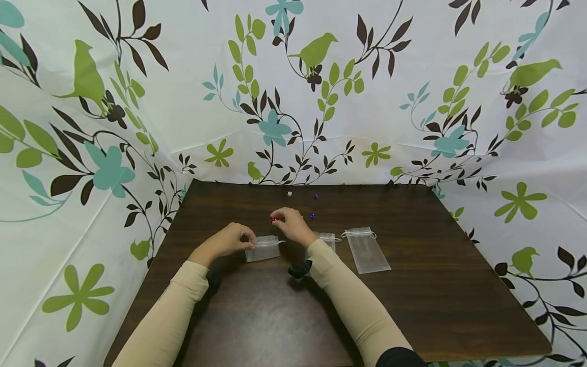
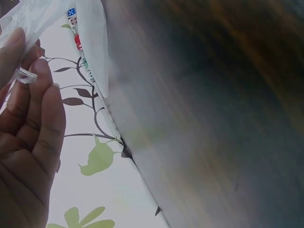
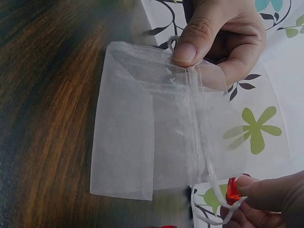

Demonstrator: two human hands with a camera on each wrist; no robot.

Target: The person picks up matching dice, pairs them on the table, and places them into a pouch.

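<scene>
My left hand (image 1: 231, 238) pinches the top of a sheer white drawstring pouch (image 1: 263, 250) between thumb and fingers. The right wrist view shows that pouch (image 3: 137, 123) hanging from the left thumb (image 3: 186, 52), with its white cord loop trailing down beside my right hand. Just beyond and to the right, my right hand (image 1: 291, 223) holds a red die (image 1: 274, 219) at its fingertips. In the right wrist view the red die (image 3: 232, 191) shows beside the thumb, close to the cord; the rest of the fingers are partly hidden.
A second pouch (image 1: 331, 239) lies partly behind my right forearm, and a third pouch (image 1: 367, 251) lies flat to its right. Toward the back of the brown table (image 1: 247, 316) are a white die (image 1: 289, 193) and two blue dice (image 1: 313, 216). A patterned cloth (image 1: 183, 102) hangs behind.
</scene>
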